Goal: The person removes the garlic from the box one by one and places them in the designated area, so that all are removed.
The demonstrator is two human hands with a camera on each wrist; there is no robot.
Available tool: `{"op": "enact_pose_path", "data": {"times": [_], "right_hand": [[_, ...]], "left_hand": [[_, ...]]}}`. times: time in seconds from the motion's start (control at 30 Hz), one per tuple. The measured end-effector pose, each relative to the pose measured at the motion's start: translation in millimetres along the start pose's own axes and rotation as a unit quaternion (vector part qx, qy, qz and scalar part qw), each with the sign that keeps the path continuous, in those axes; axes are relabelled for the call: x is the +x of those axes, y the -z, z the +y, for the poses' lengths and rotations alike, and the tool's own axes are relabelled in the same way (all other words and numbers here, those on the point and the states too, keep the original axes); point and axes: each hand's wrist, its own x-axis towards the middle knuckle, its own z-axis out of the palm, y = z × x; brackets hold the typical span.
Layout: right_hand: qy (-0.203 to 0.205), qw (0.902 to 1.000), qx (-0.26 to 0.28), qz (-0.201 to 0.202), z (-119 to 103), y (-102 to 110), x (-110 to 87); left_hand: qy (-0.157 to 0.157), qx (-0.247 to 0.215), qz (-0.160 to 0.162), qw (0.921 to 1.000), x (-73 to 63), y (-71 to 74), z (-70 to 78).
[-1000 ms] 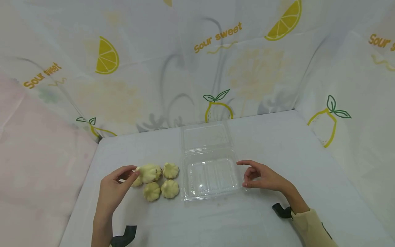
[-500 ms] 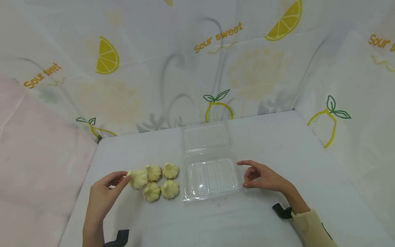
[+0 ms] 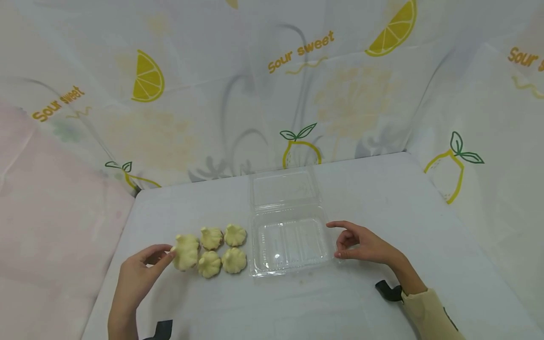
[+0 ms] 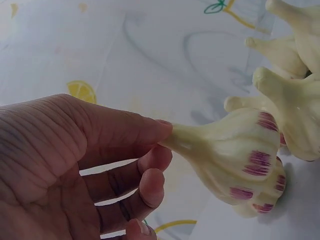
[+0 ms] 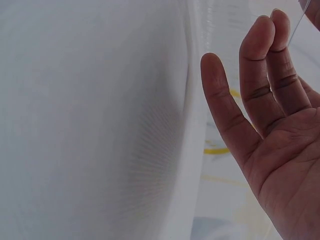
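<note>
In the head view, my left hand (image 3: 138,276) pinches a garlic bulb (image 4: 227,150) by its stem between thumb and index finger. The bulb is cream with purple streaks. It hangs over another bulb (image 4: 245,209), partly hidden behind it in the left wrist view. Just right of these lie more bulbs, including a back one (image 3: 234,234) and a front one (image 3: 233,260). An opened clear plastic box (image 3: 293,271) stands beside them, its lid (image 3: 284,189) folded back. My right hand (image 3: 361,243) has its index fingertip and thumb spread at the box's right edge, other fingers loosely bent.
A white cloth covers the table (image 3: 297,311). Behind it hangs a lemon-printed curtain (image 3: 204,94), with pink fabric (image 3: 55,226) at the left. A black wrist mount (image 3: 388,290) sits by the right sleeve (image 3: 429,311).
My left hand has carried the garlic bulb left and toward me, from over the back middle bulb to the left end of the group. The right hand and the box have stayed put.
</note>
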Motion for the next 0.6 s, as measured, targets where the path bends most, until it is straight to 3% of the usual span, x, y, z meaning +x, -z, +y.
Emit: {"op": "enact_pose_path", "data": {"times": [0.23,0.6], "right_hand": [[0.004,1.0000,-0.003,0.000,0.9,0.3,0.2],[0.010,0.9999,-0.004,0.002,0.9,-0.2,-1.1]], "left_hand": [[0.007,0.007,-0.039,0.9992,-1.4,0.3,-5.3],[0.023,0.015,-0.061,0.9977,-2.1,-0.1,-11.0]]}}
